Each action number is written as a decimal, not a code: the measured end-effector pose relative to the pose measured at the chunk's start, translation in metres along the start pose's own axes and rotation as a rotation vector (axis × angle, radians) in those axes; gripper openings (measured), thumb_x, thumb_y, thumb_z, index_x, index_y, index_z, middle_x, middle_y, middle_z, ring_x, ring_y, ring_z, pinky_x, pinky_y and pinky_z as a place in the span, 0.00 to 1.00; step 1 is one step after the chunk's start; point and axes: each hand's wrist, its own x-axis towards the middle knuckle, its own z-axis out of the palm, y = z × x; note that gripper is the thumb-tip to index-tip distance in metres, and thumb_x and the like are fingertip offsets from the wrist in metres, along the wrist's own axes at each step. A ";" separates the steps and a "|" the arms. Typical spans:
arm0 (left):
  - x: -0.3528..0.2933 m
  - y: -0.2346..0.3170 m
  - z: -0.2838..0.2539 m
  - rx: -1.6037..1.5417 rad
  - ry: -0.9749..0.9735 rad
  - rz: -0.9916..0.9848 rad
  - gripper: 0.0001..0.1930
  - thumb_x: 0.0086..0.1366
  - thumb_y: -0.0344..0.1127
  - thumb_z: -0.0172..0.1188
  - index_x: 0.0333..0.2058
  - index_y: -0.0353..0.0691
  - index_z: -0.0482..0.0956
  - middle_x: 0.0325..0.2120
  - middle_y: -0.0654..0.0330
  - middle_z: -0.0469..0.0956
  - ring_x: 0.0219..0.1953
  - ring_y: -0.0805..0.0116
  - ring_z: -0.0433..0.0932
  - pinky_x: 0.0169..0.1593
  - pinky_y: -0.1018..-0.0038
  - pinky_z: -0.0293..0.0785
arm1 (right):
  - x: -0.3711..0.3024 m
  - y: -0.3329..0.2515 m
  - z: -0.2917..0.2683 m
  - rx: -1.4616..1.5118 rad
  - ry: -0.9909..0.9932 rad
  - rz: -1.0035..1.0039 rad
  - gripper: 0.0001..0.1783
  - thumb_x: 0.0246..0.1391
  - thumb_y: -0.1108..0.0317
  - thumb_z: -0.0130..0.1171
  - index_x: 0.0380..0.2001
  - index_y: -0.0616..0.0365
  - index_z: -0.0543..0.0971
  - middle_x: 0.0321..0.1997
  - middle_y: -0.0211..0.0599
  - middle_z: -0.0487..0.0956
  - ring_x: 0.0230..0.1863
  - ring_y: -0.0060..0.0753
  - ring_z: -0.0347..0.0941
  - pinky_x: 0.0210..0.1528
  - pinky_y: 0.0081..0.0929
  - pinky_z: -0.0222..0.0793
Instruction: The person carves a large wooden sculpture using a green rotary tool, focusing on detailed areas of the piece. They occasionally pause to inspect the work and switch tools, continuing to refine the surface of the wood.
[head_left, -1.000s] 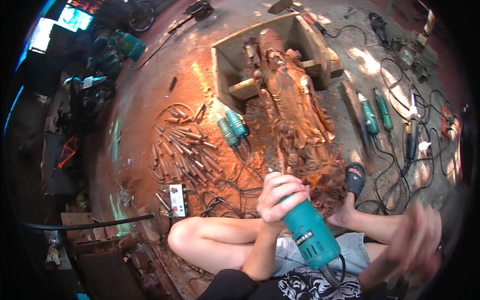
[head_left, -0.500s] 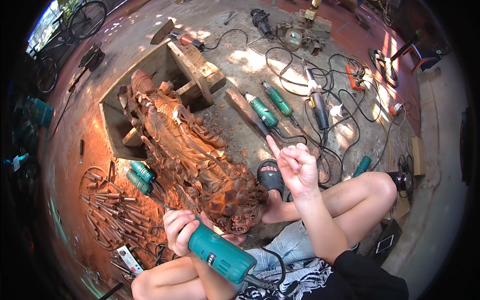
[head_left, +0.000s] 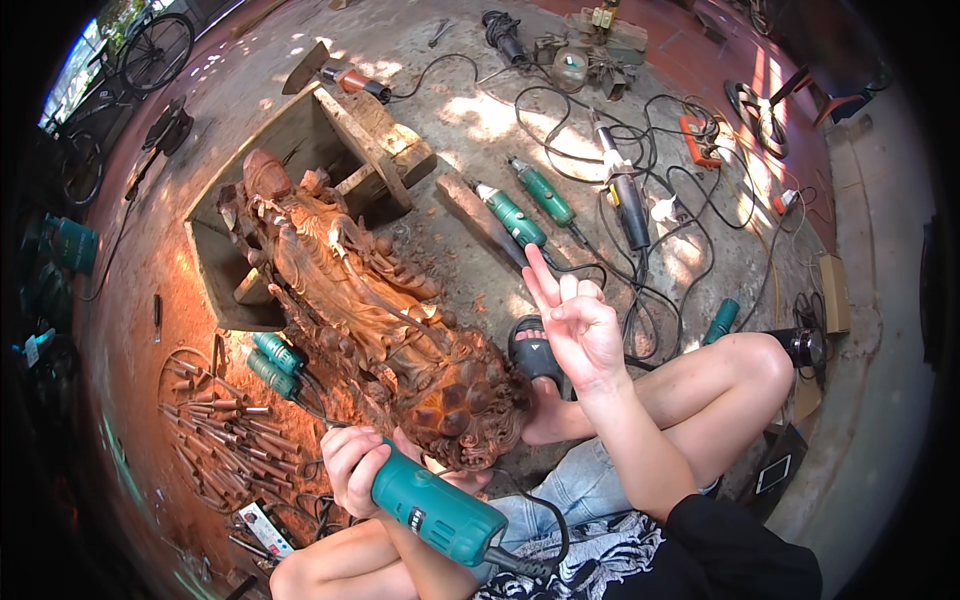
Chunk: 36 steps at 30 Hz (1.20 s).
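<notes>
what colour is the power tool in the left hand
The power tool in the left hand is teal green, best seen in the head view.

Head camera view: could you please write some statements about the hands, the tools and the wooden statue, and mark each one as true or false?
1. The left hand holds a teal corded die grinder. True.
2. The right hand holds a hammer. False: it holds nothing; two of its fingers are extended.
3. The far end of the carved wooden statue overlaps the open wooden frame in this view. True.
4. The pile of rod-shaped tools lies to the right of the statue. False: it lies to the left.
5. The right foot is bare. False: it wears a black sandal.
6. Two green die grinders lie side by side to the right of the statue. True.
</notes>
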 end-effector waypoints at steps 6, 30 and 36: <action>-0.001 -0.001 0.000 0.012 -0.022 -0.002 0.17 0.54 0.23 0.75 0.39 0.41 0.76 0.32 0.58 0.76 0.34 0.59 0.78 0.39 0.62 0.78 | 0.000 0.003 0.006 -0.017 0.019 0.021 0.18 0.38 0.93 0.48 0.11 0.54 0.73 0.82 0.47 0.58 0.86 0.44 0.41 0.87 0.44 0.30; -0.002 0.005 0.002 0.016 -0.004 -0.070 0.16 0.53 0.22 0.75 0.35 0.45 0.78 0.31 0.62 0.79 0.33 0.59 0.80 0.42 0.61 0.78 | 0.000 0.008 0.016 0.054 -0.044 0.046 0.69 0.33 0.95 0.44 0.83 0.46 0.39 0.88 0.41 0.37 0.87 0.44 0.31 0.86 0.47 0.26; 0.000 0.006 0.003 0.006 -0.022 -0.049 0.16 0.53 0.22 0.75 0.35 0.45 0.78 0.30 0.62 0.79 0.32 0.59 0.80 0.42 0.61 0.78 | 0.001 0.004 0.010 0.050 -0.028 0.030 0.69 0.32 0.95 0.43 0.83 0.47 0.41 0.88 0.42 0.38 0.87 0.46 0.31 0.87 0.47 0.27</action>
